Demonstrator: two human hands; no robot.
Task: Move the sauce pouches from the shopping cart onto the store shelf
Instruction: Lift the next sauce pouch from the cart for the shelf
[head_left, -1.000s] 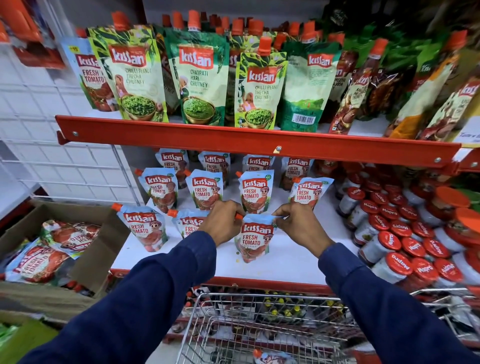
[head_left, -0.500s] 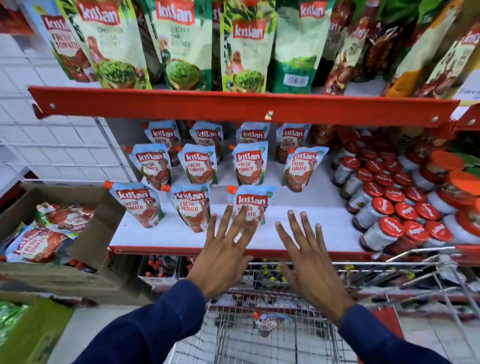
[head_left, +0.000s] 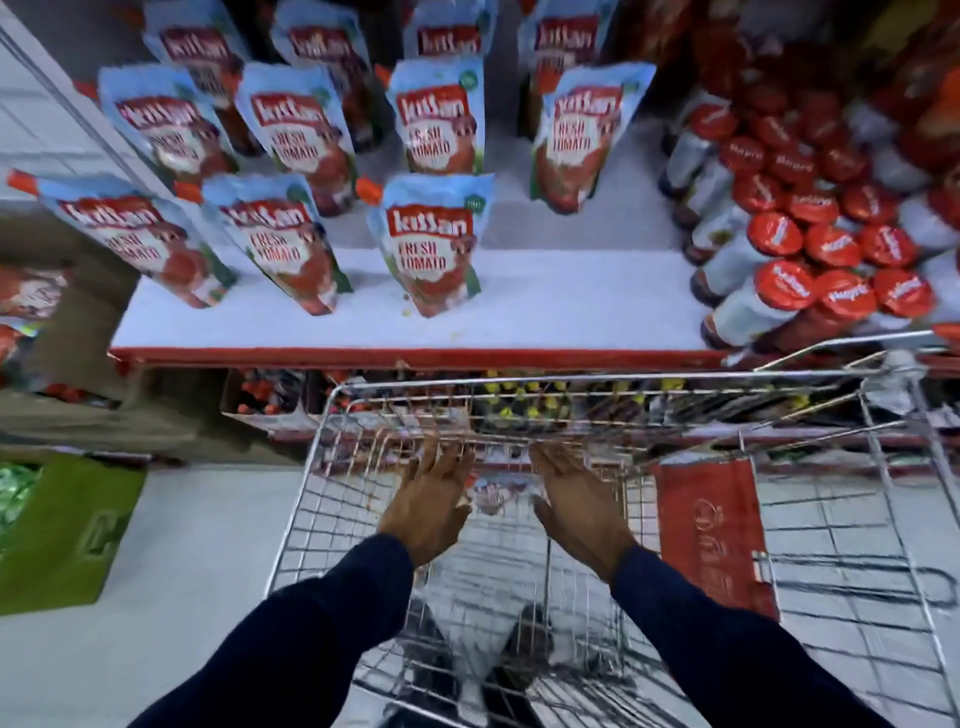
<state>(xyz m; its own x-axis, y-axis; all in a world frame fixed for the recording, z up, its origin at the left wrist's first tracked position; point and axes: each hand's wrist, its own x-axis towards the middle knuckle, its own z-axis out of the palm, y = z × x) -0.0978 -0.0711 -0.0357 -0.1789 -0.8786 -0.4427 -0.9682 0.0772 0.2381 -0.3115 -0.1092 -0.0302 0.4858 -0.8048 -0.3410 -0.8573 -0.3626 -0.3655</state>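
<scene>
Below the shelf edge, left hand and right hand, both spread wide and empty, flank a blurred sauce pouch inside the shopping cart; closing evenly on its sides should lift it without creasing.

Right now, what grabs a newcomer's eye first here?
The rows of blue Kissan Fresh Tomato pouches standing on the white shelf, with red-capped jars packed at its right. Below, both open hands, left hand and right hand, reach into the wire shopping cart.
</scene>
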